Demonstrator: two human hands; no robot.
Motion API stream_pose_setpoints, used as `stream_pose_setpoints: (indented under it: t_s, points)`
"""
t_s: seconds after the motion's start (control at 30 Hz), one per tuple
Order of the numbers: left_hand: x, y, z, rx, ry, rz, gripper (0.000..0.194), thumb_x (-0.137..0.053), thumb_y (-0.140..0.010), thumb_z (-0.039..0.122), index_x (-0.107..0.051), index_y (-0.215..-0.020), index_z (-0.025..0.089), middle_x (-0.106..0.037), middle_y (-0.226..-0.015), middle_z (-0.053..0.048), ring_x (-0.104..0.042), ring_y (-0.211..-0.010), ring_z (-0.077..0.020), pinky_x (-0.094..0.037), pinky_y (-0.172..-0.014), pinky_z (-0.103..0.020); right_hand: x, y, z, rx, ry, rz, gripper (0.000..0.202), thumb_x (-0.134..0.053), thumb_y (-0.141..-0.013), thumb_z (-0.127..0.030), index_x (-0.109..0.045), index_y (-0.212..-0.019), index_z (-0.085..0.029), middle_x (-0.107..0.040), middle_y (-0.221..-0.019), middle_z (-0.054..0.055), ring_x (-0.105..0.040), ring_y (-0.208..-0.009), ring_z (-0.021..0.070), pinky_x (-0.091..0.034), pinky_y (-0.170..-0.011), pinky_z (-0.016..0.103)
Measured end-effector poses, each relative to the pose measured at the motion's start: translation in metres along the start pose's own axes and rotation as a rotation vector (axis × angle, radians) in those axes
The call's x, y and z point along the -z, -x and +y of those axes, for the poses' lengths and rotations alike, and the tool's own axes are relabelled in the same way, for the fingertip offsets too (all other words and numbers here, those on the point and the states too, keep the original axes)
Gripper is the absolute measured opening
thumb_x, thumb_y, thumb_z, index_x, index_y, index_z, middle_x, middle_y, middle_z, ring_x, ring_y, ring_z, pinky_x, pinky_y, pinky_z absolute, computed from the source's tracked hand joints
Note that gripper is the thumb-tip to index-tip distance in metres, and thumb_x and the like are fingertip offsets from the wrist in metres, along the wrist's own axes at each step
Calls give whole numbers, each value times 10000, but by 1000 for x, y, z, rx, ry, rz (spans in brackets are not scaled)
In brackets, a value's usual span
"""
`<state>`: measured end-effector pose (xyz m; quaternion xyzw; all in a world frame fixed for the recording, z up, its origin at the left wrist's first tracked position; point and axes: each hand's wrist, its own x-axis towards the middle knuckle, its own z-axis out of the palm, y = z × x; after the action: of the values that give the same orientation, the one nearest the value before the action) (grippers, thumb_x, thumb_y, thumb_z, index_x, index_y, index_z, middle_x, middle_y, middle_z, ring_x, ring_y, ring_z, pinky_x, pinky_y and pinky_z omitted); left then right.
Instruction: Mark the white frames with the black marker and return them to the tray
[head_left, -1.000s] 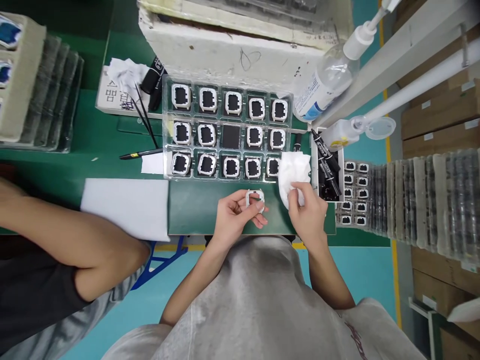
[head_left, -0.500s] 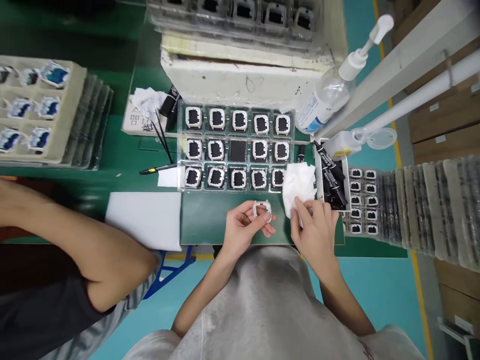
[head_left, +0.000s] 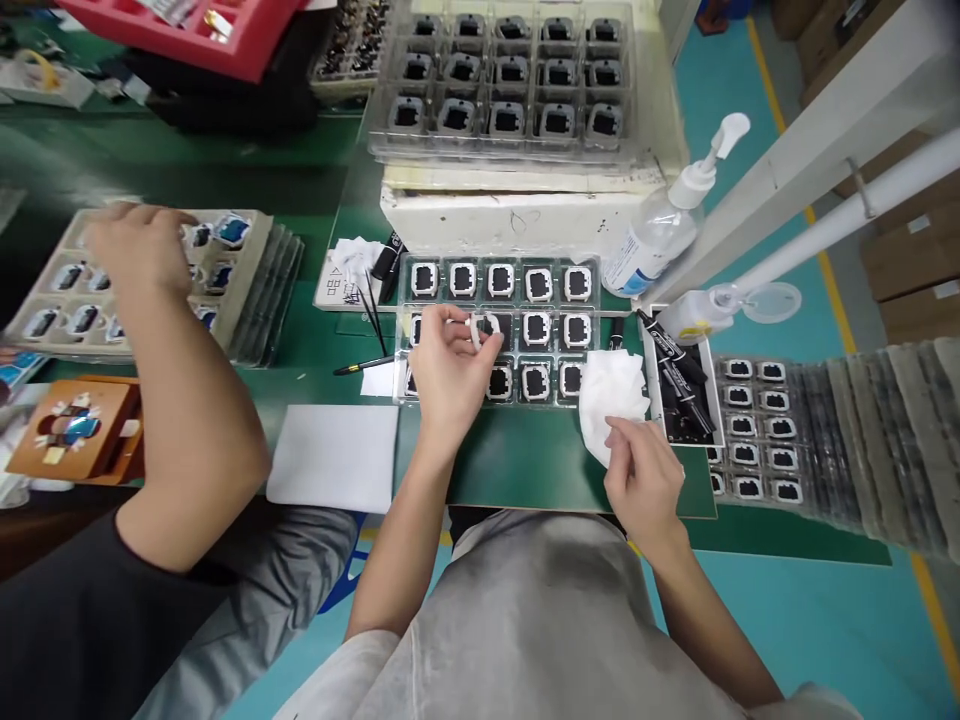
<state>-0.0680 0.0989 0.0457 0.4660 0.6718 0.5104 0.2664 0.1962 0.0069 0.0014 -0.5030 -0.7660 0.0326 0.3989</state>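
My left hand [head_left: 454,385] pinches a small squarish, pale watch-case frame [head_left: 484,328] between thumb and fingers. It hovers over the middle row of a clear plastic tray [head_left: 498,404], covering part of that row. Similar pale frames with black centres [head_left: 536,328] sit in the tray's other visible pockets. My right hand [head_left: 645,480] is curled closed at the lower right edge of a crumpled white tissue [head_left: 611,395]. Whether its fingers grip anything is hidden.
Behind the tray stand a white foam box [head_left: 517,220] and stacked trays of frames [head_left: 506,150]. A pump bottle [head_left: 652,235] and a box of black markers [head_left: 682,385] are at right. Tweezers [head_left: 373,310] lie left. A co-worker's hand [head_left: 142,245] reaches over a beige tray [head_left: 255,260].
My left hand has carried the frame forward and left, over the tray. My right hand has drawn back slightly from the tissue, fingers curled. The co-worker's arm now reaches forward; the view has shifted.
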Motion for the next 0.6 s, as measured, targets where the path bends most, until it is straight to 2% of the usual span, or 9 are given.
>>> stream_pose_setpoints:
  t_s: [0.1,0.2,0.37,0.43,0.5,0.6]
  points:
    - [-10,-19,-1,-93,-231,11,442,-945,-810,198,-534,-958,268,-692,-903,18,-649,-706,-175,-511,-734,-331,-6,1,3,7,-4,-9,347,-506,-1108,-60,-688,-1353,-226,-714,-871,42,-649,-776,230,-546,-759,385]
    - [-18,-23,-3,-168,-393,-27,449,-908,-859,159,-473,-820,262,-632,-822,8,-601,-750,-200,-448,-758,-345,-8,4,5,-4,2,10,401,-496,-1095,-47,-677,-1398,-237,-736,-938,57,-678,-833,242,-554,-809,407]
    - [-22,-21,-11,-150,-492,-102,346,-845,-927,181,-538,-783,251,-664,-779,-14,-603,-732,-225,-392,-723,-353,-10,4,6,-32,8,28,429,-534,-1085,-61,-693,-1434,-254,-763,-1130,116,-722,-1000,283,-592,-872,446]
    - [-18,-18,-6,-164,-503,-82,268,-813,-948,195,-588,-811,246,-705,-820,-35,-625,-751,-234,-411,-730,-358,-10,3,6,-34,5,40,426,-564,-1083,-71,-700,-1439,-260,-758,-1132,116,-722,-1004,288,-601,-874,452]
    - [-7,-6,7,-239,-460,-67,169,-769,-988,231,-647,-871,241,-736,-873,-54,-649,-788,-240,-453,-757,-367,-11,2,5,-34,1,50,417,-589,-1077,-73,-708,-1432,-258,-757,-1131,115,-723,-1018,290,-607,-883,453]
    - [18,31,40,-345,-295,-169,114,-760,-1019,308,-710,-926,265,-745,-909,-64,-682,-864,-259,-522,-810,-393,-10,0,4,-37,-3,43,401,-607,-1075,-80,-717,-1420,-254,-758,-1127,114,-725,-1030,290,-613,-887,449]
